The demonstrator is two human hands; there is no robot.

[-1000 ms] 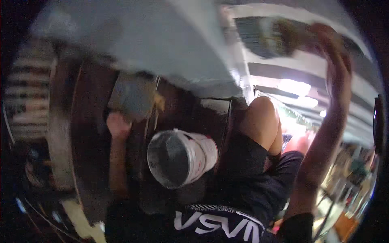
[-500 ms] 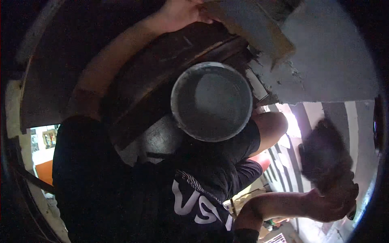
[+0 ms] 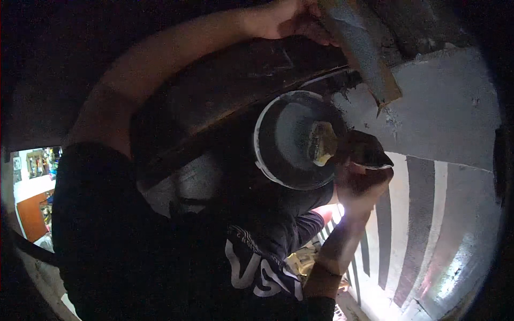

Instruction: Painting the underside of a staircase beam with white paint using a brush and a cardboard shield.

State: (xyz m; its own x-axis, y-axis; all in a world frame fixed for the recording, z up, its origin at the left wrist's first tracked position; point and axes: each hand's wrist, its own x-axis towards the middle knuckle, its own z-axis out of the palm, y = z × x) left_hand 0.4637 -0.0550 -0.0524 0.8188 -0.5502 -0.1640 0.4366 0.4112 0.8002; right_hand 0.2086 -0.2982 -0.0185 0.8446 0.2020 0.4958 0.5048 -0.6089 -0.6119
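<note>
At the top, my left hand [image 3: 297,24] has its fingers curled round the edge of a long flat board [image 3: 369,59], brown with grey smears. Its lower end reaches in front of the grey wall. Below the board stands a round bucket [image 3: 292,125] with a pale rim and grey, wet-looking contents. My right hand [image 3: 364,179] is beside the bucket's right rim, closed round a dark, pointed tool [image 3: 369,150] whose kind I cannot make out. Over the bucket's mouth shows a lit, yellowish, rough-looking piece [image 3: 323,143]; whether it belongs to that tool is unclear.
A grey, rough-surfaced wall [image 3: 444,101] rises on the right, with dark and white stripes [image 3: 415,219] beneath. A dark wooden beam [image 3: 230,112] runs slantwise behind the bucket. At far left, a bright opening shows an orange-brown cabinet [image 3: 32,216].
My right hand has come up from the lower right to the bucket with the dark tool. My left hand and the board have shifted right. The bucket appears farther right in view.
</note>
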